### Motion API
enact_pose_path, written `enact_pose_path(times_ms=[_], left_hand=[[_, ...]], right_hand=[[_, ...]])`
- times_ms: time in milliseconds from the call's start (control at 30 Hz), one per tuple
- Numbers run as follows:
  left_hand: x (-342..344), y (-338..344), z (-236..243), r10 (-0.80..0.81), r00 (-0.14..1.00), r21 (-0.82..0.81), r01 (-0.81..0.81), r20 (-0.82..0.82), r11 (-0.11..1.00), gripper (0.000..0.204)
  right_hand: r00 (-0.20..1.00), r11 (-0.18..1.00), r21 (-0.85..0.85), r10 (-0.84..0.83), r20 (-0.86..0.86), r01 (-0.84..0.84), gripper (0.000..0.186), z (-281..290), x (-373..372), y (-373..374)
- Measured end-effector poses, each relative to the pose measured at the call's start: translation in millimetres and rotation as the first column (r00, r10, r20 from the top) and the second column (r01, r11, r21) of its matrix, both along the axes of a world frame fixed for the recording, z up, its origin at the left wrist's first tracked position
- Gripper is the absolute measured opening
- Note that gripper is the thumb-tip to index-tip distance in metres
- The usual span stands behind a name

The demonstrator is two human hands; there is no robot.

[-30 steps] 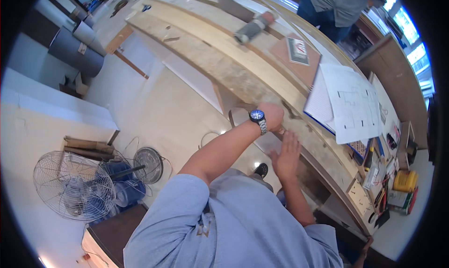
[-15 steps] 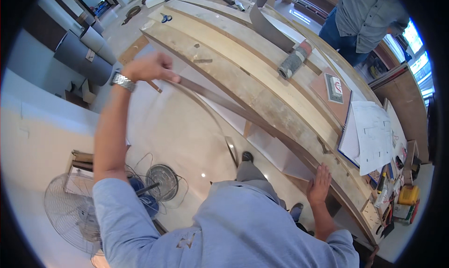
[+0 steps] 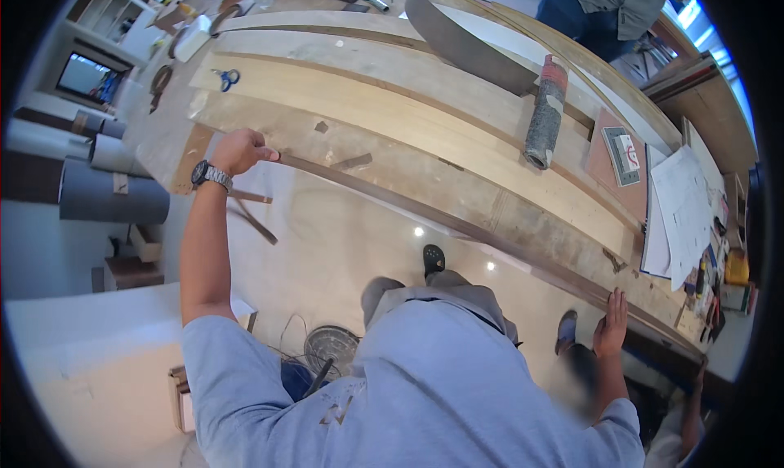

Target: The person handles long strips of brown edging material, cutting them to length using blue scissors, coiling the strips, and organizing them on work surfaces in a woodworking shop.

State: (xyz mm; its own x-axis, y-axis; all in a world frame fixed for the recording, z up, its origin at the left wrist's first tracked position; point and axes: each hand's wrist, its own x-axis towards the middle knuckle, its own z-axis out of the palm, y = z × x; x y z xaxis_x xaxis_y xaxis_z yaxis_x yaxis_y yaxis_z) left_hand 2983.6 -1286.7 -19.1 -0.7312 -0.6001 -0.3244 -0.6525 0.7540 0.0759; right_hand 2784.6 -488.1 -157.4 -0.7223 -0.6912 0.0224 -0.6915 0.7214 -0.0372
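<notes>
A long, thin brown edging strip (image 3: 384,197) runs along the near edge of a wide, stained board (image 3: 465,186) on the workbench. My left hand (image 3: 243,151) is closed on the strip's left end, pinching it between thumb and fingers at the board's left corner. Far to the right, my right hand (image 3: 611,331) lies flat with fingers stretched, its palm against the strip along the edge. Another loose strip (image 3: 255,221) hangs below my left hand.
On the bench are blue-handled scissors (image 3: 227,78), a worn grey roll (image 3: 545,117), a curved grey strip (image 3: 461,43) and drawing sheets (image 3: 682,215). A person (image 3: 608,11) stands across the bench; another person's arm (image 3: 692,407) shows at lower right. A round fan base (image 3: 331,347) stands behind me.
My left hand has brought the strip's left end up to the board's edge, from where it slanted away. My right hand stays flat on the edge. The view has turned.
</notes>
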Motion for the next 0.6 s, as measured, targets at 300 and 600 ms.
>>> enact_pose_path(times_ms=[300,600], left_hand=[[-45.9,-64.8,-115.2,-0.405,0.914,0.063,0.404,0.005,0.913,0.053],[-47.4,-68.7,-115.7,-0.469,0.855,0.172,0.507,-0.220,0.844,0.044]], right_hand=[[0.748,0.725,0.188,-0.653,-0.118,0.662,0.068,-41.2,43.2,-19.6],[0.536,0.541,-0.002,-0.833,-0.137,0.841,0.063,-20.2,76.8,-238.5]])
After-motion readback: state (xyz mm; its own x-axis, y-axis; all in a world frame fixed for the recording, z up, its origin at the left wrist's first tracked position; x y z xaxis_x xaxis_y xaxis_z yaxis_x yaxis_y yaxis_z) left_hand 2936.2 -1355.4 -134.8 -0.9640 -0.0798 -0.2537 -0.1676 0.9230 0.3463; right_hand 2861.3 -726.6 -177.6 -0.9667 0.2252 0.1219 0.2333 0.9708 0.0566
